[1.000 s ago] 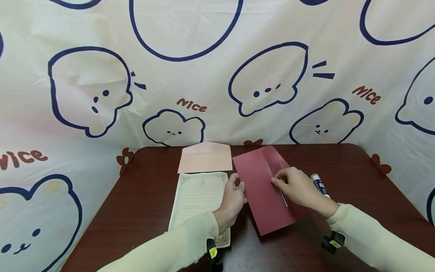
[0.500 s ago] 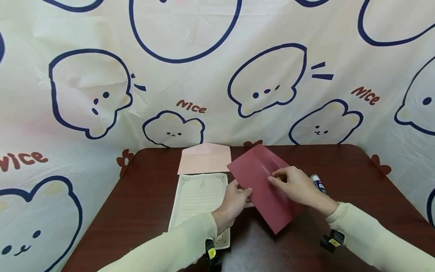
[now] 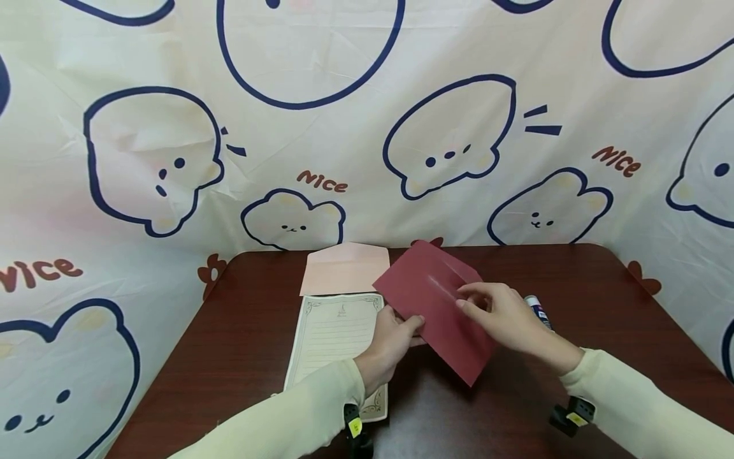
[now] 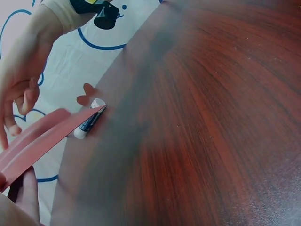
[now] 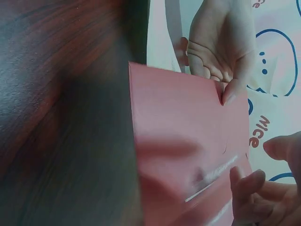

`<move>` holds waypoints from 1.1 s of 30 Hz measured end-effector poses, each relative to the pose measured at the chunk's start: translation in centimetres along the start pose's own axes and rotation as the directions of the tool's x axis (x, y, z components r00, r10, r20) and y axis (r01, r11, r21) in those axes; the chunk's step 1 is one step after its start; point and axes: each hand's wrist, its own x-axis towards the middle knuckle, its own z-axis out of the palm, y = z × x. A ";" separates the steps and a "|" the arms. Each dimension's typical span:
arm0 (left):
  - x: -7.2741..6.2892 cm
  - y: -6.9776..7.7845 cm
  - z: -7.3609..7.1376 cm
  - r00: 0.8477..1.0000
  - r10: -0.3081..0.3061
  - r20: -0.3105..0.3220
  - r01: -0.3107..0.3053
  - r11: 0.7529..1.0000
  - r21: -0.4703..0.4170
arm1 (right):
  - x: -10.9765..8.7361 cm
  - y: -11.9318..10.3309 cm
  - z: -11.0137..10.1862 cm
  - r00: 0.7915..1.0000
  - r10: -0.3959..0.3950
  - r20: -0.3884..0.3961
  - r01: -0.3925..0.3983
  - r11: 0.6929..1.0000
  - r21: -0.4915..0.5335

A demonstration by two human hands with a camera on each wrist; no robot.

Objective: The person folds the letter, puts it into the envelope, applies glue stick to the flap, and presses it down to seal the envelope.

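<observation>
Red envelope (image 3: 438, 306) turned counterclockwise since earlier, left fingers (image 3: 414, 324) clamped on its edge, right fingers (image 3: 474, 289) apart above it.

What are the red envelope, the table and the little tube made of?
The red envelope looks like smooth, glossy paper or thin card: it is thin, bends and catches the light.
The table looks like polished wood, or a wood-look top: grain and shine show.
The little tube is probably smooth plastic: white ends, dark label.
</observation>
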 end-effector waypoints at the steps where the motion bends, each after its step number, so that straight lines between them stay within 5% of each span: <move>1: 0.0 0.0 0.0 1.000 -0.002 -0.005 0.002 1.000 -0.007 | -0.2 0.1 -0.1 1.000 0.002 -0.002 -0.002 1.000 0.014; 13: 0.0 0.8 -0.5 0.997 0.015 -0.076 -0.022 0.996 -0.091 | -2.2 2.1 -1.0 0.998 -0.027 -0.057 0.030 0.997 0.066; 23: -0.3 1.4 -0.7 0.993 0.024 -0.113 -0.040 0.989 -0.142 | -2.5 3.6 -0.4 0.996 0.088 -0.003 -0.087 0.991 0.102; 27: -0.5 1.3 -0.5 0.995 0.016 -0.101 -0.032 0.986 -0.162 | -2.3 4.2 0.1 0.985 0.167 0.037 -0.171 0.943 0.285; 33: -0.6 1.0 -0.4 0.999 0.017 -0.051 -0.027 0.981 -0.195 | -2.1 4.7 0.1 0.949 0.296 0.112 -0.313 0.822 0.477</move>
